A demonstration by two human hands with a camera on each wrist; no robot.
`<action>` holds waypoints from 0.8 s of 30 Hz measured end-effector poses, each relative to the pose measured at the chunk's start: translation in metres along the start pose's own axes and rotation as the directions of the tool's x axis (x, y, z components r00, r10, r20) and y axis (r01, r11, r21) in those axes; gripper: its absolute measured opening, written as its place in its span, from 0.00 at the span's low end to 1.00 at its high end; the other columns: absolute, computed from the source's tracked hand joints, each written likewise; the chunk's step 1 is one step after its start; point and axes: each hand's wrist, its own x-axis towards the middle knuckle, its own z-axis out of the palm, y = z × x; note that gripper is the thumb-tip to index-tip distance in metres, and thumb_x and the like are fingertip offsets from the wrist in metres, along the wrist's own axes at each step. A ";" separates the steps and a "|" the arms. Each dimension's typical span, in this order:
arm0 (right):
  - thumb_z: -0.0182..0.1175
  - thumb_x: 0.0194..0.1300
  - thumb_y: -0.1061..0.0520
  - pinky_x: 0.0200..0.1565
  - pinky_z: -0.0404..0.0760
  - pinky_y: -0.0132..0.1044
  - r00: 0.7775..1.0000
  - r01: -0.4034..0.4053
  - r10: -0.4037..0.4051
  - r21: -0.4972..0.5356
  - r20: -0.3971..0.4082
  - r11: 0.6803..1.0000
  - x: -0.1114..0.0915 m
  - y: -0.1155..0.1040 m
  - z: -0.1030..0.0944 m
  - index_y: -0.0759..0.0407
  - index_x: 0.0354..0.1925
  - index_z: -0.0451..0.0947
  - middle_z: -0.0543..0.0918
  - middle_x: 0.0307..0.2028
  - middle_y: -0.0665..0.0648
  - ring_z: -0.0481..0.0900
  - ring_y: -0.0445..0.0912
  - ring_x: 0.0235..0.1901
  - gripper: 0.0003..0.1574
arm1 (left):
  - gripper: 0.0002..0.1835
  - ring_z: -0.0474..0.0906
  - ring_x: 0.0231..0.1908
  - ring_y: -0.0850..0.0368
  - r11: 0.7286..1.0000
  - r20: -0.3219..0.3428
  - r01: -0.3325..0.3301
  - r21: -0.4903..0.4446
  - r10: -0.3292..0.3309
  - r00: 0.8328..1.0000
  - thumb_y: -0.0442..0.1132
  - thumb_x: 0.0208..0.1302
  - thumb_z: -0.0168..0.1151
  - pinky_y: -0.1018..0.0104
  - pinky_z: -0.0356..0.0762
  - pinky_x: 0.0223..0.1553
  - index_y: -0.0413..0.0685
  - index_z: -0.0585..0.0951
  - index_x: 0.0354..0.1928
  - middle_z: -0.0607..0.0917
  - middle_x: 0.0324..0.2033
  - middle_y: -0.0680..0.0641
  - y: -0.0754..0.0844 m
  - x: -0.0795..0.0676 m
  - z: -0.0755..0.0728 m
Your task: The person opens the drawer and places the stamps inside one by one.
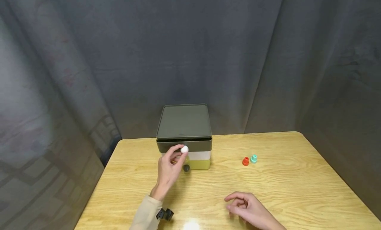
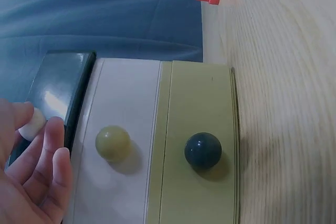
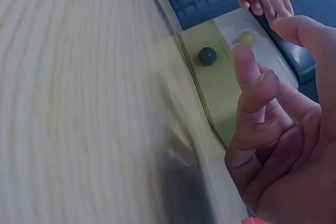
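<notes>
A small three-tier drawer box point(image 1: 184, 122) stands toward the back of the table, dark grey on top, white in the middle, yellow-green at the bottom. My left hand point(image 1: 167, 170) pinches the white round knob point(image 1: 184, 149) of the top drawer between thumb and forefinger. A thin dark gap runs between that drawer's front and the box top. Below, the left wrist view shows a yellow knob point(image 2: 113, 144) on the white drawer and a dark knob point(image 2: 203, 150) on the yellow-green one. My right hand point(image 1: 249, 208) hovers near the table's front, fingers loosely curled, holding nothing.
Right of the box, a red peg-like piece point(image 1: 245, 161) and a turquoise one point(image 1: 253, 159) stand side by side on the wooden table point(image 1: 285, 183). Dark grey curtains point(image 1: 184, 58) hang behind the table and at both sides.
</notes>
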 end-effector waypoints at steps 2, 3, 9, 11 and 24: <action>0.63 0.77 0.55 0.22 0.76 0.28 1.000 0.013 -0.013 -0.015 0.000 1.000 -0.001 -0.002 -0.003 0.72 0.60 0.79 0.90 0.34 0.59 0.72 0.33 0.19 0.23 | 0.14 0.83 0.28 0.67 1.000 0.010 0.002 -0.007 -0.002 1.000 0.38 0.69 0.74 0.72 0.79 0.28 0.54 0.87 0.55 0.95 0.35 0.49 0.002 -0.002 -0.002; 0.64 0.77 0.55 0.22 0.76 0.29 1.000 0.017 -0.018 -0.023 -0.001 1.000 -0.001 -0.004 -0.004 0.73 0.60 0.79 0.90 0.35 0.59 0.73 0.33 0.19 0.24 | 0.14 0.84 0.28 0.67 1.000 0.015 0.006 -0.012 -0.006 1.000 0.38 0.69 0.74 0.72 0.79 0.28 0.55 0.87 0.55 0.95 0.35 0.49 0.003 -0.004 -0.002; 0.65 0.77 0.52 0.21 0.77 0.31 0.998 0.014 -0.019 -0.073 -0.062 0.997 0.000 -0.016 -0.018 0.73 0.59 0.79 0.89 0.34 0.60 0.72 0.34 0.19 0.26 | 0.14 0.84 0.28 0.65 0.998 0.045 0.042 -0.040 -0.040 0.998 0.37 0.68 0.75 0.72 0.79 0.28 0.56 0.88 0.54 0.95 0.35 0.50 0.009 -0.012 -0.007; 0.65 0.77 0.52 0.21 0.78 0.32 0.995 0.010 -0.020 -0.099 -0.100 0.995 0.002 -0.020 -0.026 0.72 0.59 0.79 0.89 0.34 0.61 0.74 0.36 0.19 0.26 | 0.15 0.84 0.28 0.63 0.998 0.054 0.049 -0.047 -0.047 0.997 0.37 0.68 0.75 0.72 0.79 0.28 0.56 0.88 0.54 0.95 0.35 0.50 0.011 -0.014 -0.009; 0.62 0.80 0.51 0.25 0.78 0.34 0.926 -0.037 -0.037 -0.187 -0.375 0.982 0.024 -0.032 -0.078 0.68 0.65 0.77 0.91 0.38 0.57 0.71 0.39 0.19 0.26 | 0.15 0.85 0.30 0.67 1.000 0.104 -0.012 -0.007 0.013 0.995 0.38 0.67 0.76 0.70 0.81 0.29 0.57 0.88 0.53 0.94 0.33 0.55 0.022 -0.034 -0.014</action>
